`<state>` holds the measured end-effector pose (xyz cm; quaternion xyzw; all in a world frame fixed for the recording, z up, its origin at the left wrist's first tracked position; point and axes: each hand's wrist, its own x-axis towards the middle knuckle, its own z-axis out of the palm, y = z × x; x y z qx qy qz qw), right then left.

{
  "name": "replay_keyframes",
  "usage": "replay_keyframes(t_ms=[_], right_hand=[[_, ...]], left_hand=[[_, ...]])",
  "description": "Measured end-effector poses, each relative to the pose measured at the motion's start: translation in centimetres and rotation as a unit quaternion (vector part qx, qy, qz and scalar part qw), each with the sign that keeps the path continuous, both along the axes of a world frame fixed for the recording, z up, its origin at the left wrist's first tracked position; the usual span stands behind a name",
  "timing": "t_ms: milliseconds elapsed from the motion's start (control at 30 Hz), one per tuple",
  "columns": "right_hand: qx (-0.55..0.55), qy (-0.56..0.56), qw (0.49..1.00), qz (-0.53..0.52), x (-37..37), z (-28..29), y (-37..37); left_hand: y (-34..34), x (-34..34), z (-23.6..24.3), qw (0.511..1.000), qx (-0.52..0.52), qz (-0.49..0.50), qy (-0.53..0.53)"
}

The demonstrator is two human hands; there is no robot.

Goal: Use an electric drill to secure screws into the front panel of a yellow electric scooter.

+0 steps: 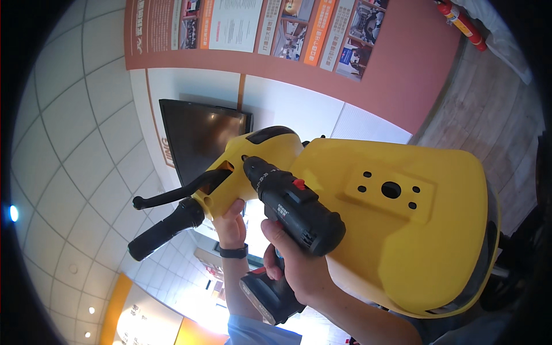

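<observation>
A black cordless drill [290,201] with a red switch is gripped by my right hand [299,270], fingers wrapped round its handle above the battery pack [273,296]. The drill's nose points up-left, its tip at a small hole in the yellow handlebar cover [233,152] of a scooter. Whether a screw sits there is too small to tell. My left hand [232,224], with a dark band on the wrist, holds the cover's lower edge; some of its fingers are hidden behind it. Beside it stick out a black rubber grip [164,230] and a black brake lever [178,192].
The scooter's broad yellow front panel [356,247], with several holes, fills the right side. Behind the handlebar hangs a dark wall screen [201,135]. A printed display board [241,40] spans the top, and a red fire extinguisher [463,26] stands at the upper right.
</observation>
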<state>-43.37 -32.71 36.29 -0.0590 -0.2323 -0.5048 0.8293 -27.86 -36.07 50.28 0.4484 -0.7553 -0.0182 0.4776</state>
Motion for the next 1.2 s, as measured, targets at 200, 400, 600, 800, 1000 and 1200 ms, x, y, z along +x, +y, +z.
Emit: replay_keyframes(t_ms=[200, 400, 600, 800, 1000, 1200], right_hand=[[0.027, -0.012, 0.999, 0.014, -0.1, 0.0, 0.1], [0.094, -0.019, 0.994, 0.044, -0.8, 0.7, 0.4], [0.101, -0.005, 0.995, 0.017, -0.8, 0.5, 0.6], [0.048, 0.019, 0.998, 0.029, -0.3, -0.1, 0.4], [0.047, 0.008, 0.997, 0.068, -0.3, 0.1, 0.7], [0.046, 0.010, 0.998, 0.042, -0.6, 0.1, 0.3]], left_hand=[[-0.1, 0.6, 0.2, 1.000, 0.006, 0.009, 0.005], [0.2, -0.3, -0.1, 0.999, -0.002, 0.030, -0.016], [0.2, -0.9, -0.2, 1.000, -0.004, -0.009, -0.001], [-0.1, -0.2, -0.2, 1.000, -0.001, -0.004, 0.010], [0.3, -0.4, 0.1, 1.000, -0.015, -0.017, -0.004], [0.1, -0.9, -0.2, 1.000, -0.007, -0.009, 0.005]])
